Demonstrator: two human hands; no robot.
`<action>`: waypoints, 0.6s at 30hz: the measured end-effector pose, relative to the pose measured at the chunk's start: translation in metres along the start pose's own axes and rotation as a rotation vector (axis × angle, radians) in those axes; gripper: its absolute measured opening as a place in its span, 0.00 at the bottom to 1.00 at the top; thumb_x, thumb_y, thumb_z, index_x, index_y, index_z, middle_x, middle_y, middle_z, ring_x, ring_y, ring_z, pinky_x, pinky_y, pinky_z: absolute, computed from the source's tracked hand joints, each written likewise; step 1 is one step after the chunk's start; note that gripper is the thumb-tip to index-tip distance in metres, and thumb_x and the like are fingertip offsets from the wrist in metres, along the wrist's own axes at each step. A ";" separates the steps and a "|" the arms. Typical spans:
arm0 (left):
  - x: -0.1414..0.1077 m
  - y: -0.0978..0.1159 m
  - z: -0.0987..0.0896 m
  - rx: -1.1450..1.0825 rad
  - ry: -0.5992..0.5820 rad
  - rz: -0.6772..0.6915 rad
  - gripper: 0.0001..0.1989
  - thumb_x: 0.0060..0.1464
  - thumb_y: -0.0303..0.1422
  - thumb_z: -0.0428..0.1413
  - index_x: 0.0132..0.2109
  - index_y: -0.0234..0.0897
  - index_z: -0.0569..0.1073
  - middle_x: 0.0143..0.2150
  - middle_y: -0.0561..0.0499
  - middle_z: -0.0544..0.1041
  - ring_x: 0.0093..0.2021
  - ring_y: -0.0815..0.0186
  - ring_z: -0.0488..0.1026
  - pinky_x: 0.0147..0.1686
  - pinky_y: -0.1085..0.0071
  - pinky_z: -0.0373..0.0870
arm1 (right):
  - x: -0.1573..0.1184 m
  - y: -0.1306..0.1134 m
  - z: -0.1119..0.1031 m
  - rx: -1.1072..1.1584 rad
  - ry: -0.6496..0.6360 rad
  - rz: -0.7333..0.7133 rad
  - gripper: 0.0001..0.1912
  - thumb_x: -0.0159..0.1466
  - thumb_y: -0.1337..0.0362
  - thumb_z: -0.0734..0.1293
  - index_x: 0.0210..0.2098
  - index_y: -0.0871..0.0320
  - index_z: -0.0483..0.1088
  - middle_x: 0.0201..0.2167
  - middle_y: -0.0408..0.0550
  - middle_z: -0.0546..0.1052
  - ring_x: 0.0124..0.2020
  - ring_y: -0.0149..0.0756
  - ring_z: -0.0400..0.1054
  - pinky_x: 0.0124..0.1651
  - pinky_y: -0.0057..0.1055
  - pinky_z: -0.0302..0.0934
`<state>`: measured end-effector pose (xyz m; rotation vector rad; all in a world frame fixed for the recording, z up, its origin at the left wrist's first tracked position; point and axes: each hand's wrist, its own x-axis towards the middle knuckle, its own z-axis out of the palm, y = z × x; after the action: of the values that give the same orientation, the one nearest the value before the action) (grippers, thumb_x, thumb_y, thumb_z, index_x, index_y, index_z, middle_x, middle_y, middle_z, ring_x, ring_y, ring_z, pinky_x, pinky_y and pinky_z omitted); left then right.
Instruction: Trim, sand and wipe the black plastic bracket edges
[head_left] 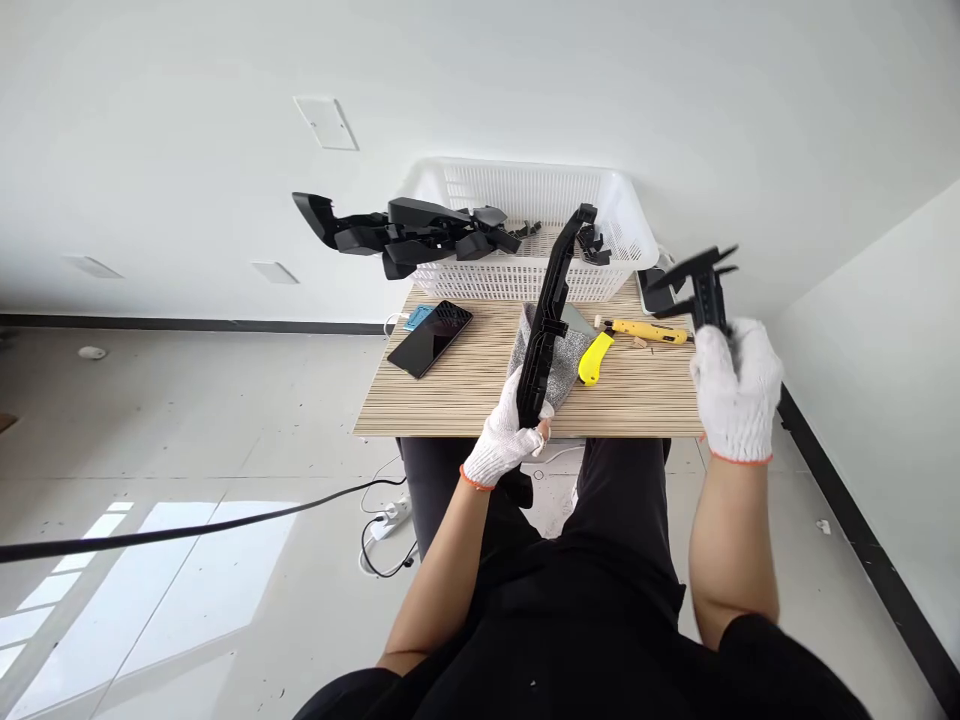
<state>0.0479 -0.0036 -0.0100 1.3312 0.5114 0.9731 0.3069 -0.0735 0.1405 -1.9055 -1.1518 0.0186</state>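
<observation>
In a white knitted glove, my left hand (504, 436) is closed around the lower end of a long black plastic part (546, 330). The part tilts up and away, its far end in front of the basket. My right hand (737, 385), gloved too, grips a black caliper (706, 290) above the table's right edge, jaws upward. Behind the black part lies a grey cloth (566, 365) on the table. Beside it are a yellow-handled tool (595, 360) and a yellow pen-shaped tool (649, 331).
A white plastic basket (517, 280) stands at the table's back, with black plastic parts (431, 228) jutting over its left side. A black phone (430, 339) lies on the wooden table (465, 400). Behind the caliper sits another dark-screened device (658, 297). A power strip (391, 518) and cables are on the floor.
</observation>
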 end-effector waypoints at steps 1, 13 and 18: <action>0.000 -0.001 -0.001 -0.001 -0.013 0.006 0.52 0.62 0.41 0.68 0.80 0.53 0.43 0.38 0.57 0.74 0.24 0.73 0.72 0.19 0.77 0.69 | 0.011 -0.010 0.002 0.011 0.035 -0.047 0.20 0.71 0.42 0.64 0.47 0.50 0.72 0.33 0.43 0.78 0.34 0.43 0.76 0.41 0.41 0.72; -0.003 0.004 0.000 -0.005 0.030 -0.055 0.48 0.61 0.43 0.70 0.77 0.51 0.50 0.43 0.55 0.75 0.23 0.76 0.70 0.19 0.76 0.68 | 0.112 -0.084 0.018 -0.478 -0.031 -0.506 0.39 0.66 0.52 0.67 0.74 0.58 0.66 0.45 0.60 0.86 0.42 0.56 0.80 0.47 0.50 0.73; -0.002 0.004 0.000 -0.027 0.016 -0.053 0.49 0.61 0.43 0.70 0.77 0.52 0.49 0.42 0.55 0.75 0.22 0.75 0.70 0.19 0.75 0.68 | 0.124 -0.091 0.032 -0.620 -0.059 -0.551 0.36 0.68 0.54 0.64 0.72 0.62 0.68 0.42 0.61 0.85 0.43 0.55 0.80 0.49 0.49 0.72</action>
<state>0.0462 -0.0054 -0.0066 1.2806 0.5421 0.9445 0.2997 0.0529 0.2327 -2.0290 -1.8408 -0.6542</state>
